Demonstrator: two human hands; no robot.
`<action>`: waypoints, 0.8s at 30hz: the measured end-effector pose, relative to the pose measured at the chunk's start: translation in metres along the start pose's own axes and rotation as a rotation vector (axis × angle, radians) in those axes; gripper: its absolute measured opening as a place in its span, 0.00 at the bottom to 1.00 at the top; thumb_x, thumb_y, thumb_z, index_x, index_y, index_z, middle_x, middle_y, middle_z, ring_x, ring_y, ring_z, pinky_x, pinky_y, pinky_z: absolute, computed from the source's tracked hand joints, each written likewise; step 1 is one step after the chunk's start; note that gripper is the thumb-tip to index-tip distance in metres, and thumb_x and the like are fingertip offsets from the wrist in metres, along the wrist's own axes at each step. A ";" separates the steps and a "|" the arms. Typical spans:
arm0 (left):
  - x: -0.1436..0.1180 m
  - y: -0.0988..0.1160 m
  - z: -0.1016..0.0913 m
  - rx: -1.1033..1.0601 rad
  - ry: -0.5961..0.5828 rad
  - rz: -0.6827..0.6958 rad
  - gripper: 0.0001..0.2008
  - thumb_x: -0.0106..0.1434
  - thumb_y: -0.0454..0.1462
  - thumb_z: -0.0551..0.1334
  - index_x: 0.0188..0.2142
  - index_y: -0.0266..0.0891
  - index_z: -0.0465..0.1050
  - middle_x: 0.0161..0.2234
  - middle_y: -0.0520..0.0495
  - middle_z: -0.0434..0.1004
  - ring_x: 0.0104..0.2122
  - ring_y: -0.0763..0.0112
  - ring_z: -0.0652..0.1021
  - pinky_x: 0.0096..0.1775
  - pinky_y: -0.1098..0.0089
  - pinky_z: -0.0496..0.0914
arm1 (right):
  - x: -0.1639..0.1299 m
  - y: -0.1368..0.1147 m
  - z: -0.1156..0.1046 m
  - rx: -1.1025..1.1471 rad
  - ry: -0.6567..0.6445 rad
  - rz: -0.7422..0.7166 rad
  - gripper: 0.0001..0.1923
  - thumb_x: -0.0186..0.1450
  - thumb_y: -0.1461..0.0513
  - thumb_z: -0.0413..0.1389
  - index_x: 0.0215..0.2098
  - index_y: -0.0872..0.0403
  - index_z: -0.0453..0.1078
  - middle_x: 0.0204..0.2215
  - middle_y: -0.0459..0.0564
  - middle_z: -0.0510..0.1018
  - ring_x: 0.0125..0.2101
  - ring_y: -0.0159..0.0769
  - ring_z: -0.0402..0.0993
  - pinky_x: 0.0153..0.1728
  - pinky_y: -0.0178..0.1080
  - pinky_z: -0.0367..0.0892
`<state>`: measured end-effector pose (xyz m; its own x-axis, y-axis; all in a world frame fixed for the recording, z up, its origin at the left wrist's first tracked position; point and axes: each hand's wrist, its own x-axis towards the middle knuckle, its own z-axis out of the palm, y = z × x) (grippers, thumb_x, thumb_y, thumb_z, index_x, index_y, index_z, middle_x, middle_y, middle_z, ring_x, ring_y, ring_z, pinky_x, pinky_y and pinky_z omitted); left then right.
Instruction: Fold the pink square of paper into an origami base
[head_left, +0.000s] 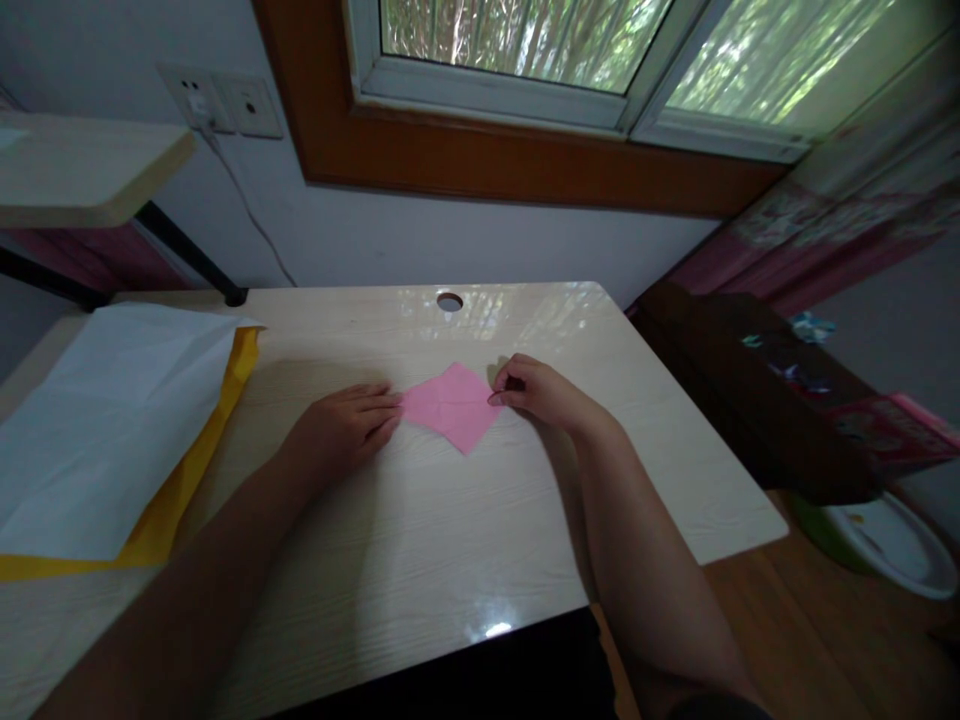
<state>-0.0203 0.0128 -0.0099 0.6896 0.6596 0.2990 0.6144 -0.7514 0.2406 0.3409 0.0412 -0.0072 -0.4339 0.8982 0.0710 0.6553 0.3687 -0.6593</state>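
A pink sheet of paper [454, 402] lies on the pale wood-grain desk [450, 540], its outline roughly a kite with a crease running across the middle. Flat beside it, my left hand [349, 422] rests with fingers stretched out, the fingertips on the paper's narrow left end. At the opposite corner my right hand [536, 388] pinches the paper between thumb and index finger. That right corner is partly hidden by the fingers.
White and yellow sheets [127, 430] lie stacked on the desk's left. Above them is a raised shelf [90, 170] on black legs. A round cable hole [450, 301] sits near the back edge, below the window [517, 60]. Dark brown furniture [720, 370] stands to the right.
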 end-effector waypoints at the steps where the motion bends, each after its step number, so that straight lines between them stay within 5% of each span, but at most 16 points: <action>1: 0.000 -0.001 -0.001 0.007 0.019 -0.027 0.17 0.73 0.41 0.55 0.50 0.42 0.81 0.52 0.47 0.82 0.59 0.57 0.76 0.61 0.52 0.71 | 0.000 0.001 0.000 -0.020 0.023 -0.001 0.06 0.63 0.59 0.65 0.33 0.52 0.73 0.33 0.46 0.71 0.32 0.35 0.69 0.34 0.38 0.66; 7: -0.001 -0.009 0.001 0.024 0.117 -0.081 0.16 0.73 0.41 0.56 0.49 0.40 0.81 0.53 0.43 0.82 0.57 0.56 0.77 0.60 0.51 0.71 | 0.001 0.001 0.001 -0.070 0.095 0.000 0.08 0.64 0.57 0.65 0.36 0.51 0.72 0.34 0.47 0.71 0.32 0.35 0.69 0.33 0.38 0.66; 14: 0.004 -0.003 0.000 -0.034 0.110 -0.168 0.15 0.73 0.46 0.56 0.45 0.39 0.75 0.45 0.41 0.80 0.46 0.57 0.78 0.53 0.53 0.73 | 0.007 -0.020 0.010 -0.084 0.031 -0.108 0.06 0.67 0.58 0.63 0.36 0.52 0.74 0.34 0.48 0.73 0.37 0.38 0.69 0.40 0.40 0.67; 24: 0.002 0.000 0.004 -0.183 0.084 -0.260 0.28 0.66 0.49 0.65 0.61 0.43 0.65 0.45 0.44 0.77 0.41 0.59 0.80 0.43 0.59 0.75 | 0.011 -0.039 0.023 -0.056 -0.005 -0.153 0.08 0.67 0.59 0.64 0.33 0.53 0.72 0.33 0.47 0.72 0.37 0.37 0.69 0.41 0.39 0.65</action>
<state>-0.0172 0.0144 -0.0125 0.4800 0.8317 0.2791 0.6812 -0.5538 0.4789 0.2969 0.0309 0.0022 -0.5340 0.8294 0.1640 0.6145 0.5140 -0.5985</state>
